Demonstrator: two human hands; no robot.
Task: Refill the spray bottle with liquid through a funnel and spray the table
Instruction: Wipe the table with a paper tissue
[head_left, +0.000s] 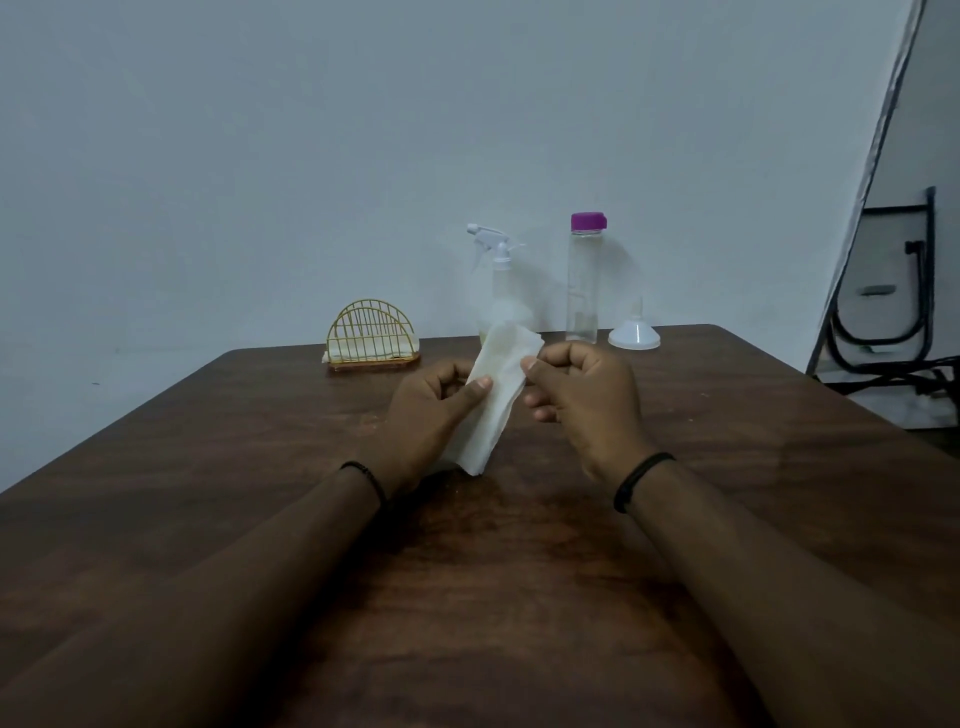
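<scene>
Pale blue-grey wall backs a dark brown wooden table (208, 493) in the head view. Both hands meet over the table's middle: the left hand (431, 410) pinches a folded white paper tissue (498, 395) between thumb and curled fingers, and the right hand (582, 400) nips the tissue's upper edge with thumb and forefinger (a black band circles each wrist). Along the far edge stand a clear spray bottle with a white trigger head (500, 280), partly behind the tissue, then a tall clear bottle with a purple cap (584, 280), then a white plastic funnel (635, 332) resting mouth-down. A gold wire napkin holder (371, 335) sits well to their left.
</scene>
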